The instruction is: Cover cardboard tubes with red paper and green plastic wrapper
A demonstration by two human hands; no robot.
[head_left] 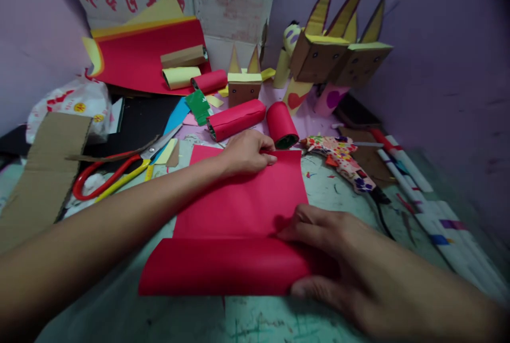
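A sheet of red paper (247,199) lies on the table before me, its near edge curled over into a loose roll. My left hand (249,152) rests at the sheet's far edge, fingers bent and closed on the paper there. At the right end of the curl, my right hand (330,247) grips the paper between thumb and fingers. Just beyond the sheet are two red paper-covered tubes, one lying long (237,119) and one shorter (282,124). A flower-patterned glue gun (342,158) lies right of the sheet.
Red-and-yellow handled scissors (131,165) and a cardboard strip (48,162) lie at left. Behind are stacked coloured sheets (139,59), more tubes (181,77), and horned cardboard figures (319,59). White marker pens (406,173) line the right side.
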